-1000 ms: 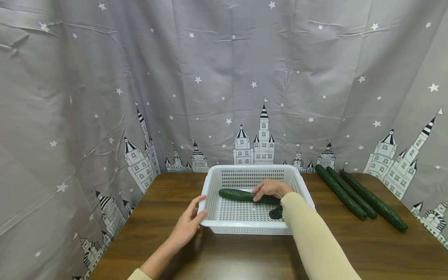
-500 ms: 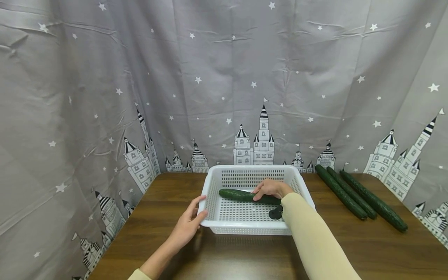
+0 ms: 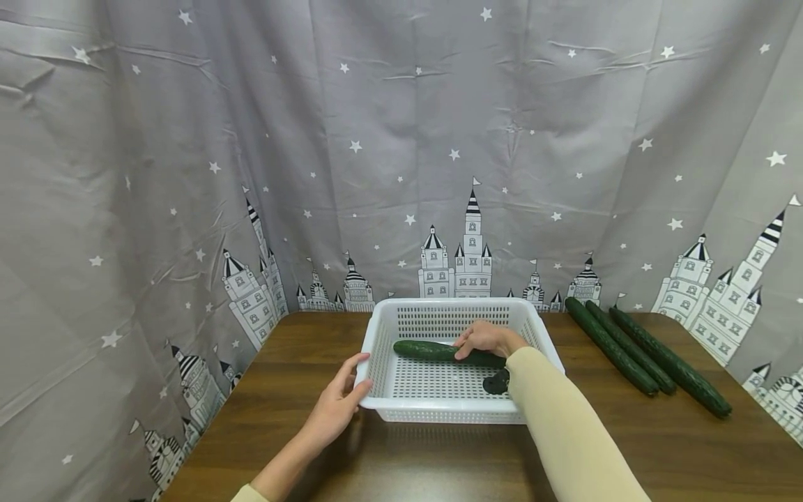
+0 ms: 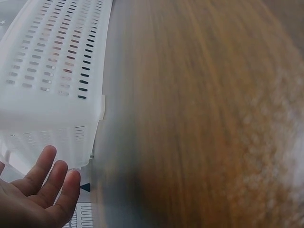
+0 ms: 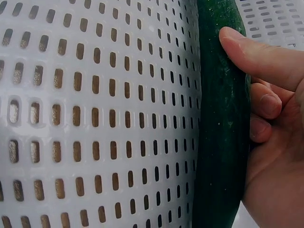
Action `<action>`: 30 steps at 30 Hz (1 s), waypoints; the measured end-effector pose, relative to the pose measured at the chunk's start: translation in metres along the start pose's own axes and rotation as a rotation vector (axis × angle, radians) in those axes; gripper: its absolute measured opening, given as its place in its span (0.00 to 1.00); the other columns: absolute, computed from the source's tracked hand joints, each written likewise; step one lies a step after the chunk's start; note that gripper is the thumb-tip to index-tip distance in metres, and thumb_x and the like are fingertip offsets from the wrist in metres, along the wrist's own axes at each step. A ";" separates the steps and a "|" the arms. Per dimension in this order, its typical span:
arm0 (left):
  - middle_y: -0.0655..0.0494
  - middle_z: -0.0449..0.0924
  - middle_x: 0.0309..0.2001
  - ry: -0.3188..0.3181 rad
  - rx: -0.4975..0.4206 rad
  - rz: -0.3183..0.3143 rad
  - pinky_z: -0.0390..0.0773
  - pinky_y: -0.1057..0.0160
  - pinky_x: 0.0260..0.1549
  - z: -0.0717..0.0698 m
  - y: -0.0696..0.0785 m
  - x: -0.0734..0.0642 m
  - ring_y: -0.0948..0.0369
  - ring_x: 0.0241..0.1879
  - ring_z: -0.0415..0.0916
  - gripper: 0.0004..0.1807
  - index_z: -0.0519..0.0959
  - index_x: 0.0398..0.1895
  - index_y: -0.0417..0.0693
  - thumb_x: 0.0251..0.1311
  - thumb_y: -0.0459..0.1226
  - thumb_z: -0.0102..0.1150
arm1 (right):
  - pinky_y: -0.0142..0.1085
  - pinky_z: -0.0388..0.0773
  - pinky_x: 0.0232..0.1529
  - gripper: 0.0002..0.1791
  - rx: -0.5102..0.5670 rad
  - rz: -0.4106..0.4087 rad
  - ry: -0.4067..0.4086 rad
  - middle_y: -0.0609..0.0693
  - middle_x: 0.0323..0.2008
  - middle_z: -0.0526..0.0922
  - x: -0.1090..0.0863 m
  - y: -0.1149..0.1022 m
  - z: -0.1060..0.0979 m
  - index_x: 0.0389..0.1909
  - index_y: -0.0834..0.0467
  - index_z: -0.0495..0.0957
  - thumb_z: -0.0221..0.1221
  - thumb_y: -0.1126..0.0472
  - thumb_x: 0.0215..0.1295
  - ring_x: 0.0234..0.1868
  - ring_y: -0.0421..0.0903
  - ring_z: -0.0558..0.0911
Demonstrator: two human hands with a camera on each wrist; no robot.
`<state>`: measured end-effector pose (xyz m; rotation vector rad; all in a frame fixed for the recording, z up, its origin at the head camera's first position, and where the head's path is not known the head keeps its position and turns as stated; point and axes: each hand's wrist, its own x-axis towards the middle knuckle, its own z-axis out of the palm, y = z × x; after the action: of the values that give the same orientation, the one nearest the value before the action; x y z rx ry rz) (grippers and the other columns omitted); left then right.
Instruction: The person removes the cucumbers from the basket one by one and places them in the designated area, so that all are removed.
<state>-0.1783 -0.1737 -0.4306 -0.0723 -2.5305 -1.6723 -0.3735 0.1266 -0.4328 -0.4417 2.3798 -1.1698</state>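
A dark green cucumber (image 3: 426, 351) lies across the inside of a white perforated plastic basket (image 3: 448, 413). My right hand (image 3: 486, 338) reaches in over the right side and grips the cucumber near its middle. In the right wrist view the thumb lies on the cucumber (image 5: 222, 123), with curled fingers at its side. My left hand (image 3: 339, 397) holds the basket's left rim, thumb and index fingertip at the edge. Three fingers (image 4: 70, 187) of that hand show beside the basket wall (image 4: 52, 107) in the left wrist view.
Three more cucumbers (image 3: 668, 359) lie side by side on the wooden table (image 3: 301, 369), right of the basket. A small black object (image 3: 495, 382) shows by the right wrist. Behind the table hangs a grey curtain (image 3: 383, 104) printed with castles and stars.
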 end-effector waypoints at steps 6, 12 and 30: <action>0.47 0.82 0.48 -0.001 0.007 0.005 0.74 0.61 0.33 0.000 0.000 0.000 0.59 0.38 0.76 0.27 0.67 0.71 0.63 0.71 0.40 0.58 | 0.55 0.60 0.72 0.20 0.008 -0.001 -0.024 0.62 0.67 0.74 0.001 -0.003 -0.001 0.49 0.64 0.86 0.73 0.64 0.54 0.71 0.62 0.67; 0.47 0.82 0.47 0.001 0.009 0.003 0.74 0.61 0.33 -0.001 0.000 0.000 0.59 0.38 0.76 0.27 0.67 0.71 0.63 0.71 0.40 0.58 | 0.55 0.61 0.71 0.17 -0.001 -0.034 -0.025 0.61 0.61 0.80 0.002 -0.006 -0.003 0.46 0.64 0.86 0.72 0.64 0.54 0.69 0.61 0.71; 0.46 0.82 0.50 0.000 -0.001 0.000 0.74 0.60 0.34 0.000 -0.003 0.000 0.58 0.41 0.76 0.27 0.67 0.71 0.64 0.71 0.42 0.58 | 0.52 0.67 0.69 0.21 -0.031 -0.082 -0.033 0.60 0.63 0.79 0.000 -0.023 -0.025 0.54 0.64 0.83 0.69 0.62 0.60 0.70 0.60 0.70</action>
<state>-0.1790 -0.1745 -0.4332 -0.0726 -2.5297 -1.6742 -0.3841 0.1297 -0.4010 -0.5687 2.3749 -1.1531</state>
